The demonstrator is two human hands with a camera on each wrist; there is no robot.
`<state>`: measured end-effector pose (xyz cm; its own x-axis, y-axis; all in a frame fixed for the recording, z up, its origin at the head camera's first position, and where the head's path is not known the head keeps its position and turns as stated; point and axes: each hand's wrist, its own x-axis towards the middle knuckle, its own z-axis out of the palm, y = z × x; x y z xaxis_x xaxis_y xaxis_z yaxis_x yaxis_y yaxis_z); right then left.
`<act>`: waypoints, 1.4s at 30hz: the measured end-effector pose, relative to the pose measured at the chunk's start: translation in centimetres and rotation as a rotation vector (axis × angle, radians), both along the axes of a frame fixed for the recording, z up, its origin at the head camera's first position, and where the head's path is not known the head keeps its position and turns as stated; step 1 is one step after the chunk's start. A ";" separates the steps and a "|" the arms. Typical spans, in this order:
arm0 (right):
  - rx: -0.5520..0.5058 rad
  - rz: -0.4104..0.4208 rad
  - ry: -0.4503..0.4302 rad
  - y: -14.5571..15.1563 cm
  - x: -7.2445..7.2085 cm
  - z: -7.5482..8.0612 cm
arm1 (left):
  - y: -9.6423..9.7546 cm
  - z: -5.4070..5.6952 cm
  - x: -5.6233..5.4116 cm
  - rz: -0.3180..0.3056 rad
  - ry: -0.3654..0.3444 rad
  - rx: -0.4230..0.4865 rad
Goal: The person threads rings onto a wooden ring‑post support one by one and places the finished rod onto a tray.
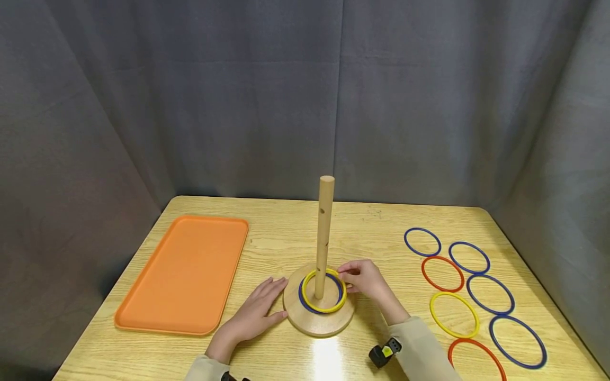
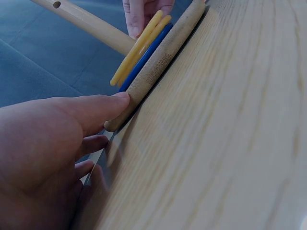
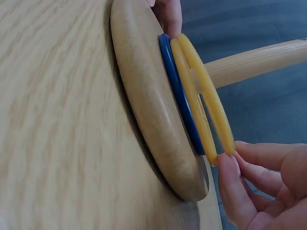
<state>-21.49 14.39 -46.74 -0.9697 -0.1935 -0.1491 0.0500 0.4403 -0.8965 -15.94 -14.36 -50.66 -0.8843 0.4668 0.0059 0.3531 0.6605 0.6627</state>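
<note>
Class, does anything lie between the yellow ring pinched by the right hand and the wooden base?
Yes: between the pinched ring and the base, another yellow ring and at least one blue ring lie around the post.

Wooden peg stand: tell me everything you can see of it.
The wooden peg stand stands upright on the table. A smooth, pale, round peg with small dark holes rises from the middle of a thick disc base. At least one blue ring and, above it, two yellow rings encircle the peg near its foot. The left hand touches the base's rim with its thumb; the right hand pinches the top yellow ring.
</note>
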 end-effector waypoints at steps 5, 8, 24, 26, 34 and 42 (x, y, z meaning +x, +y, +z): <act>-0.001 -0.023 -0.017 0.0 0.0 0.1 | 0.0 -0.1 0.0 0.003 -0.010 -0.006; -0.001 -0.037 -0.028 0.1 0.0 0.2 | 0.0 -0.1 0.0 0.002 -0.009 -0.007; -0.025 -0.020 0.026 2.7 -1.0 2.2 | -0.1 -0.1 -0.1 -0.006 0.004 -0.005; -0.030 -0.023 0.029 3.4 -1.6 2.5 | 0.0 -0.1 -0.1 -0.004 0.002 -0.006; 0.010 -0.077 0.063 8.2 -4.2 3.6 | 0.0 -0.1 0.1 -0.009 0.011 -0.003; 0.176 -0.132 0.146 12.7 -6.8 4.1 | 0.0 0.0 0.0 0.000 0.008 0.003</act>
<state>-28.29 27.13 -42.66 -0.9985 -0.0478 -0.0255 -0.0075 0.5883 -0.8086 -15.97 -14.31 -50.63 -0.8844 0.4665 0.0146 0.3585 0.6589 0.6613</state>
